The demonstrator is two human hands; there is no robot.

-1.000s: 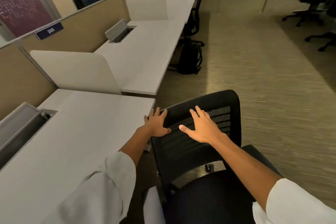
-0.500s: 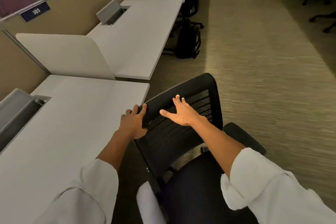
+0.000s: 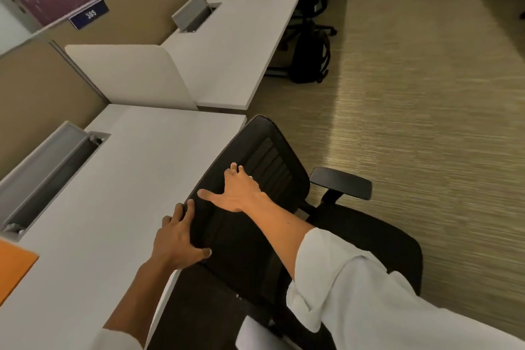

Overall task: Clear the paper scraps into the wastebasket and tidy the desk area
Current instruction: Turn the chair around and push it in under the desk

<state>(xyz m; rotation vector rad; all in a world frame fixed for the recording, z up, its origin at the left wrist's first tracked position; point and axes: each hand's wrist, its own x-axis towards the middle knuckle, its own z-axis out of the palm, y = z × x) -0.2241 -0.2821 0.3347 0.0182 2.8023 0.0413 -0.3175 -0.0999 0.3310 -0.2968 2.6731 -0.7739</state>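
The chair (image 3: 255, 207) now sits with its backrest angled close against the desk (image 3: 119, 207) edge, nearer than a second ago, so the tidying looks well along. The left hand (image 3: 179, 239) grips the backrest's near edge; the right hand (image 3: 237, 192) lies open and flat on the mesh. No scraps or wastebasket show (only an orange sheet (image 3: 14, 267) at far left). A blue partition tag (image 3: 89, 13) seems to read "J85".
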